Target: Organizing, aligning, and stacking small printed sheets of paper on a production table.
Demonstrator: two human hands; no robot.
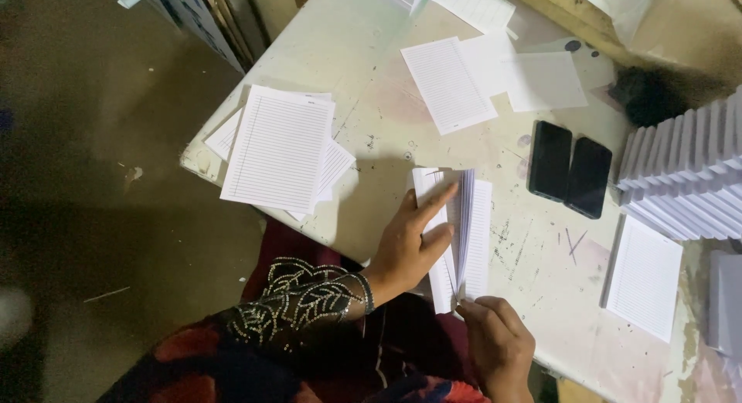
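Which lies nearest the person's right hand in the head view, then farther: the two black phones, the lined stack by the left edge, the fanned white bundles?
1. Two black phones, up right of the right hand.
2. Fanned white bundles, far right.
3. Lined stack, far left.

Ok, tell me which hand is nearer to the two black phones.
Right. The right hand grips the near end of the paper bundle, below and left of the phones. The left hand lies flat on the bundle's far side, farther left.
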